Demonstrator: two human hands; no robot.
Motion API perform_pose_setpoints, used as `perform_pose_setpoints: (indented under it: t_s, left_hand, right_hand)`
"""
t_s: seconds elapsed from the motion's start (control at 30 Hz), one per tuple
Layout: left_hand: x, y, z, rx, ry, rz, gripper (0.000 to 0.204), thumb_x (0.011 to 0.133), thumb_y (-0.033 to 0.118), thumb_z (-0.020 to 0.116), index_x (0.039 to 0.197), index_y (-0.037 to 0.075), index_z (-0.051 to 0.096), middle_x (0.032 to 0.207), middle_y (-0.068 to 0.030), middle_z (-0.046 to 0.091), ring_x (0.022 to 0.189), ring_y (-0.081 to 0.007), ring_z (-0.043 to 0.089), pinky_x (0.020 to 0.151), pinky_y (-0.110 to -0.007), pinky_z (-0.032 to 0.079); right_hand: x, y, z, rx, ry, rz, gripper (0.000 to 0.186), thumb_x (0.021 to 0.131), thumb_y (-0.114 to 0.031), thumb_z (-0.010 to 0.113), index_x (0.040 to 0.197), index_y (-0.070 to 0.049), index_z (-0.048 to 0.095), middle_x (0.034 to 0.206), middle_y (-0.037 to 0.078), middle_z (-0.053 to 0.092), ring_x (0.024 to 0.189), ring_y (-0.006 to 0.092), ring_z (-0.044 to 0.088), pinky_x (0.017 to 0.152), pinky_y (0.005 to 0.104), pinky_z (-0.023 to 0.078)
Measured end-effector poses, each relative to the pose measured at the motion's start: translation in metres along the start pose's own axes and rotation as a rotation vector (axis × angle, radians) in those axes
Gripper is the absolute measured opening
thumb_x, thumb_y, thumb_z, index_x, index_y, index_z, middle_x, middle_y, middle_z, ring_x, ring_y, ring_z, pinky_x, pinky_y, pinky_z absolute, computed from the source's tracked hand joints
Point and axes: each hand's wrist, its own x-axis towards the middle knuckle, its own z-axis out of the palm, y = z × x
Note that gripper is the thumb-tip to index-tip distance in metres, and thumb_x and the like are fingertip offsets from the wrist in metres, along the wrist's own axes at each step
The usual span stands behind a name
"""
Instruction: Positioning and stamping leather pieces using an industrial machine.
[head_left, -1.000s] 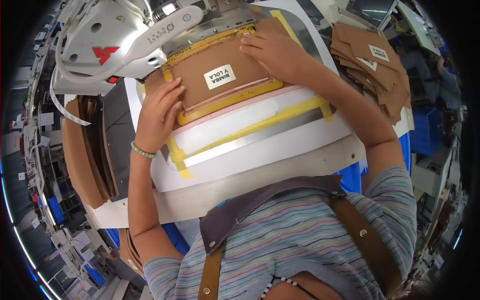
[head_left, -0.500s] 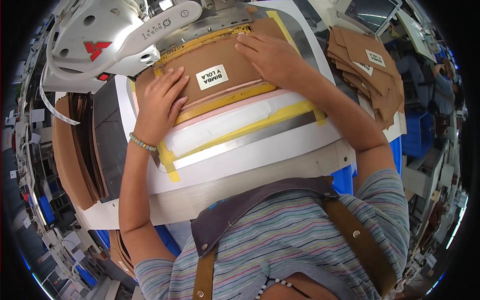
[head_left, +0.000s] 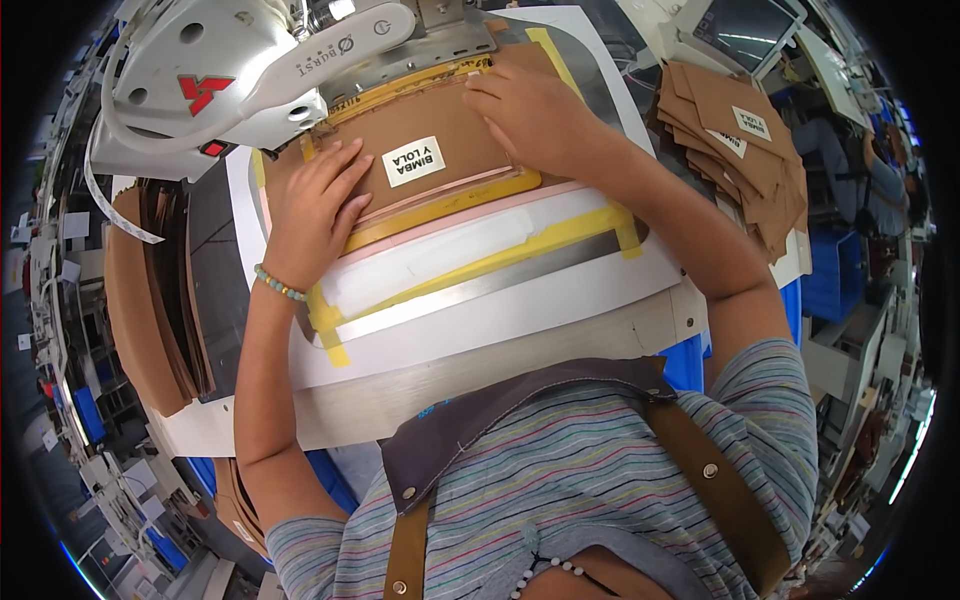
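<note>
Eyeing this setup, I figured the biggest risk was the brown panel (head_left: 400,126) creeping out of square. It sat inside the yellow frame (head_left: 450,209), just in front of the machine (head_left: 165,95), with a pale label (head_left: 412,162) facing up. Uneven pressure could've caused that: the two hands were bearing on opposite ends, and one pushing harder might've skewed it. A snagged edge could've buckled it too. My other worry was pinched fingers, since the right fingertips were pretty near the metal bar (head_left: 440,58) if anything there had moved.

As for pose, the left hand (head_left: 315,205) lay palm-down over the panel's left end, fingers a bit fanned and pointing up toward the machine, thumb held apart. Right hand (head_left: 545,120) came across from the right with a bent wrist and curled fingers, tips at the far right corner of the panel and frame. Couldn't tell whether it was pinching anything or just pressing. Both forearms reached well forward, elbows out wide.

Yellow tape (head_left: 480,262) ran across nearer the person, and a messy stack (head_left: 765,180) of labelled brown pieces sat off to the right.
</note>
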Motion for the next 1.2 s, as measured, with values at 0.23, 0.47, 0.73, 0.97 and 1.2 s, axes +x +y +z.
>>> perform_pose_setpoints:
  t_s: [0.23,0.47,0.73,0.97,1.2]
  left_hand:
    - [0.007,0.009,0.006,-0.044,0.029,0.033,0.047,0.097,0.012,0.072,0.143,0.008,0.064,0.155,-0.0112,0.058,0.143,-0.0347,0.053,0.116,-0.046,0.046]
    - [0.012,0.012,0.009,-0.033,0.033,0.027,0.047,0.098,0.014,0.072,0.144,0.008,0.064,0.155,-0.0124,0.058,0.142,-0.0347,0.054,0.117,-0.046,0.045]
    - [0.005,0.008,0.005,-0.053,0.032,-0.002,0.046,0.1,0.014,0.07,0.144,0.008,0.063,0.157,-0.0129,0.056,0.143,-0.0354,0.052,0.118,-0.046,0.043]
    - [0.003,0.005,0.009,-0.054,0.05,-0.006,0.045,0.1,0.014,0.069,0.144,0.006,0.063,0.156,-0.0141,0.056,0.142,-0.0363,0.053,0.119,-0.046,0.043]
    - [-0.002,0.002,0.003,-0.054,0.046,-0.051,0.043,0.101,0.016,0.068,0.142,0.002,0.063,0.153,-0.0156,0.058,0.141,-0.036,0.053,0.119,-0.045,0.044]
  right_hand:
    - [0.014,0.0,0.003,0.014,-0.045,0.003,0.03,0.094,-0.01,0.067,0.124,-0.007,0.073,0.123,0.003,0.074,0.114,0.0231,0.064,0.096,0.0368,0.057]
    - [0.03,-0.009,0.01,0.023,0.056,-0.097,0.03,0.09,-0.011,0.072,0.12,-0.009,0.076,0.116,0.0,0.076,0.11,0.0211,0.065,0.095,0.0365,0.058]
    - [0.049,-0.021,0.011,0.063,0.054,-0.126,0.031,0.086,-0.009,0.076,0.117,-0.01,0.078,0.112,-0.002,0.077,0.105,0.0206,0.067,0.086,0.035,0.06]
    - [0.063,-0.032,0.016,0.072,0.038,-0.165,0.03,0.085,-0.009,0.077,0.115,-0.01,0.078,0.109,-0.001,0.077,0.104,0.0209,0.067,0.087,0.0343,0.06]
    - [0.077,-0.042,0.031,0.123,0.057,-0.219,0.025,0.082,-0.009,0.076,0.107,-0.007,0.078,0.101,0.001,0.077,0.101,0.0221,0.067,0.086,0.0335,0.059]
